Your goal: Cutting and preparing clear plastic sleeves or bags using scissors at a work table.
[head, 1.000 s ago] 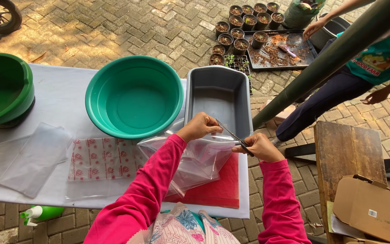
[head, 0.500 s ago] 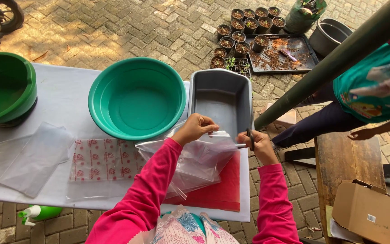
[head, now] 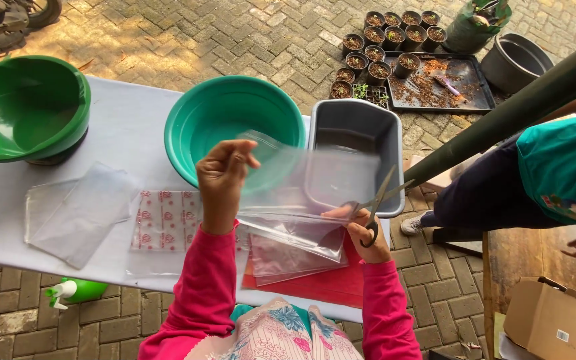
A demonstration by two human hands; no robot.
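My left hand [head: 222, 181] pinches the upper left corner of a clear plastic bag [head: 301, 183] and holds it up over the table. My right hand [head: 367, 235] grips a pair of scissors [head: 380, 200] whose blades point up and right, and also touches the bag's lower right edge. The bag hangs in front of a teal basin [head: 235, 123] and a grey rectangular tub [head: 355, 137]. More clear bags [head: 295, 253] lie under it on a red sheet [head: 321, 283]. My sleeves are pink.
A white table [head: 128, 133] bears a green basin [head: 25, 107], clear bags [head: 78, 210] and a red-printed bag [head: 165, 220]. A green spray bottle [head: 78, 291] lies below. Another person in teal [head: 561, 173] stands right, by a green pole [head: 521, 107], a cardboard box [head: 555, 320] and seedling pots [head: 388, 40].
My left hand has lifted the plastic bag from low on the table and spread it flat in the air. The scissors have swung up, blades pointing right. The view has shifted slightly.
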